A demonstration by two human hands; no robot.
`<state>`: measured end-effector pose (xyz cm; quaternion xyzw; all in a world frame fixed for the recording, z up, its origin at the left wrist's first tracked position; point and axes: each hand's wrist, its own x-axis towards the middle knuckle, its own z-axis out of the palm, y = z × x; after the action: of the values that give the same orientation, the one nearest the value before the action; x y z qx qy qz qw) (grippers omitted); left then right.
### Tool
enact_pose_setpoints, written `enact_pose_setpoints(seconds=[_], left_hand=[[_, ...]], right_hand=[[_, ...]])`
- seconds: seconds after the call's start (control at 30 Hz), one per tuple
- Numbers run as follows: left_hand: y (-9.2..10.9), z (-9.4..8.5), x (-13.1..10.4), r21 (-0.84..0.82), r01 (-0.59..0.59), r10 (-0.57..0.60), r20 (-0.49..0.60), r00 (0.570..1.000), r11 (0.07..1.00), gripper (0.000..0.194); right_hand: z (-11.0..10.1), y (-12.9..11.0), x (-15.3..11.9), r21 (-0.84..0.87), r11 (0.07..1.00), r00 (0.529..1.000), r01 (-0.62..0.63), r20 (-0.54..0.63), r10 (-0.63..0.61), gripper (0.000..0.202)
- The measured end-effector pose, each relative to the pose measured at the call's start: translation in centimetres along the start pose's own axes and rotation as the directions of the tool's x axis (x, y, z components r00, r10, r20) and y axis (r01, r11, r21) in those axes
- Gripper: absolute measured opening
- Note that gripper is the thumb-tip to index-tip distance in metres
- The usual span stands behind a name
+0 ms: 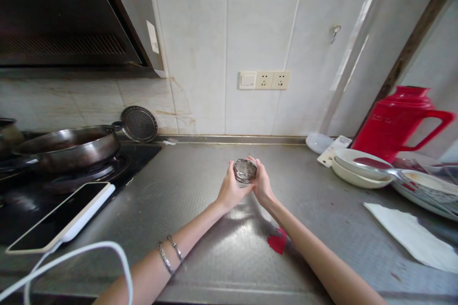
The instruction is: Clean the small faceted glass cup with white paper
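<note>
Between my two hands, over the middle of the steel countertop, is a small round glass cup (pixel 245 170) with a shiny, dark-patterned rim. I look down into its top; its lower part is hidden by my palms. Cupped around the left side is my left hand (pixel 232 187), thumb up along the rim. My right hand (pixel 262 182) closes around the other side, its fingers behind the cup. Two silver bracelets (pixel 170 253) sit on my left forearm. A red scrap (pixel 277 240) lies on the counter beside my right forearm.
At left, a steel pan (pixel 71 147) sits on the black stove, with a phone (pixel 59 217) and white cable at its edge. Stacked bowls (pixel 361 178), a red thermos (pixel 402 121) and a white paper sheet (pixel 411 236) are at right. The tiled wall bounds the back.
</note>
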<state>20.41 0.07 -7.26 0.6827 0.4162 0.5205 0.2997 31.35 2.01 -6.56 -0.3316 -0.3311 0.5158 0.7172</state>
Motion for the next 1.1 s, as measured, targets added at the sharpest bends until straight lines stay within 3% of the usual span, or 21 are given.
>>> enact_pose_setpoints(seconds=[0.2, 0.4, 0.6, 1.1], left_hand=[[0.4, 0.0, -0.2, -0.159, -0.090, 0.109, 0.113, 0.988, 0.983, 0.067], [0.8, -0.7, 0.1, -0.153, -0.034, 0.048, 0.089, 0.995, 0.988, 0.081], [0.9, -0.6, -0.2, -0.108, -0.034, 0.054, 0.183, 0.982, 0.994, 0.084], [1.9, -0.6, -0.2, 0.064, -0.025, 0.029, -0.057, 0.998, 0.998, 0.065]], right_hand=[[-0.8, -2.5, 0.5, 0.002, 0.998, 0.998, -0.064, 0.000, 0.064, 0.041], [-0.7, -3.0, 0.2, -0.052, 0.995, 0.995, -0.085, 0.044, 0.088, 0.040], [-0.2, -2.8, -0.3, -0.043, 0.986, 0.984, -0.159, 0.074, 0.162, 0.039], [-0.5, 0.2, -0.2, -0.190, 0.978, 0.996, 0.090, -0.007, -0.093, 0.037]])
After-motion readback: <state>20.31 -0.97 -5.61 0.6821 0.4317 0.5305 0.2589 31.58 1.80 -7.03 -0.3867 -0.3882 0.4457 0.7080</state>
